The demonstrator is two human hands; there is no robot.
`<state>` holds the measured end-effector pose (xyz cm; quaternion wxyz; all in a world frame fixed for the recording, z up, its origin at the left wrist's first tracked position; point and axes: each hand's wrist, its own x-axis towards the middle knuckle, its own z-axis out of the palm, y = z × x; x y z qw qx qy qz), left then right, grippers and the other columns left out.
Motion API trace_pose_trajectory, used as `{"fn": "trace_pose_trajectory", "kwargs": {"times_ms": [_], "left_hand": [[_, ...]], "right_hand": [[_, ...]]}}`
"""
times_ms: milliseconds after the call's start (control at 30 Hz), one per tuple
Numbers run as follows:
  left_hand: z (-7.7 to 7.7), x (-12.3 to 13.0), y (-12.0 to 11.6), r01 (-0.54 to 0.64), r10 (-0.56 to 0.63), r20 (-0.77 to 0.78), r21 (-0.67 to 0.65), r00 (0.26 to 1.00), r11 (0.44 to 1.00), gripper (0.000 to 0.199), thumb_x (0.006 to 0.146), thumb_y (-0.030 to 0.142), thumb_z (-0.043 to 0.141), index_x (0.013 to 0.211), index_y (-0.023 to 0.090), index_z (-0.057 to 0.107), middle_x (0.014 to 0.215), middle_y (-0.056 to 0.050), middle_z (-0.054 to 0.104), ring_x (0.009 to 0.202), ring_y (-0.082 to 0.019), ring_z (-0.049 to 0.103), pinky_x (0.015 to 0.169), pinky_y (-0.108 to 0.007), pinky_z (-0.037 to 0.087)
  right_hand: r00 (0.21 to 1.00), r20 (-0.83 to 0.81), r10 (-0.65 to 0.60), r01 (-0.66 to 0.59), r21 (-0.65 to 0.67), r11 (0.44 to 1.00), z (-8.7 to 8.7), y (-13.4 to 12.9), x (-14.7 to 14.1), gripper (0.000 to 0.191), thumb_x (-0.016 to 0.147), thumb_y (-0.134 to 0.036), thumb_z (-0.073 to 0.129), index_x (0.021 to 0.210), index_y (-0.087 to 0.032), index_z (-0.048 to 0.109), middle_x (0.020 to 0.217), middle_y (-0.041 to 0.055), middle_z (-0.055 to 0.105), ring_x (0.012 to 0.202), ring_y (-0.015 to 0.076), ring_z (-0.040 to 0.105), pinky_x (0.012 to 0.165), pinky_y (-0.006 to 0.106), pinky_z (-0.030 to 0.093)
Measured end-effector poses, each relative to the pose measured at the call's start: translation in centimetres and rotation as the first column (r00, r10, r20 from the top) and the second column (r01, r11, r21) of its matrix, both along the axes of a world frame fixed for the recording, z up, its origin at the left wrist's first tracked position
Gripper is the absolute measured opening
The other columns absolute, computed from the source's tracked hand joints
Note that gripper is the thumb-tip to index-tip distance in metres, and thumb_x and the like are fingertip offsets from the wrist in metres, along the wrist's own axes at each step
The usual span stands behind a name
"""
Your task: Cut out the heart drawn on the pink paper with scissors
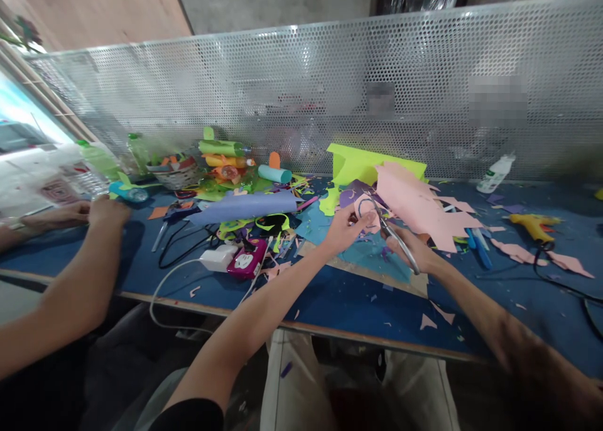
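Note:
My left hand (343, 230) pinches a small piece of pink paper (372, 222) marked with a dark curved line. In my right hand (420, 252) is a pair of metal scissors (400, 244), its blades up against that piece; how far they part is hard to make out. Beneath both hands lie a blue sheet (392, 266) and a brown board (418, 286). A large torn pink sheet (409, 198) rests just beyond my right hand, beside a purple paper piece (349, 195) and a bright yellow-green sheet (355, 164).
At left, a co-worker's hands (107, 210) hold a bottle with blue paper (129, 192). A yellow glue gun (532, 225) with a black cord lies right, near a white glue bottle (497, 172). A magenta box (247, 259) and white adapter (218, 258) sit left. Perforated metal (282, 98) borders the back.

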<state>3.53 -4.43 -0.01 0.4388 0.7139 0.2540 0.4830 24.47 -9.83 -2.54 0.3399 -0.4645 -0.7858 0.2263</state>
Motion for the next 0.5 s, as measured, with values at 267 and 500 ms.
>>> {"fn": "trace_pose_trajectory", "kwargs": {"times_ms": [267,500], "left_hand": [[-0.1,-0.1,-0.2,-0.001,0.003,-0.039,0.046,0.999,0.999,0.041,0.091,0.056,0.064,0.091,0.015,0.067,0.076,-0.004,0.064,0.067,-0.013,0.057,0.062,-0.025,0.048],[-0.9,0.8,0.3,0.106,-0.089,0.168,-0.095,0.982,0.99,0.04,0.086,0.054,0.073,0.089,0.015,0.061,0.078,-0.003,0.063,0.067,-0.012,0.058,0.064,-0.027,0.05]], "right_hand": [[1.0,-0.02,0.021,-0.021,-0.014,1.0,-0.2,0.3,0.8,0.049,0.089,-0.071,0.045,0.081,-0.023,0.049,0.069,-0.0023,0.044,0.059,0.016,0.044,0.053,0.031,0.038],[0.997,-0.065,0.041,-0.04,0.016,0.999,0.7,-0.7,-1.0,0.06,0.092,-0.077,0.023,0.073,-0.024,0.046,0.062,-0.0002,0.049,0.055,0.0182,0.046,0.057,0.036,0.042]]}}
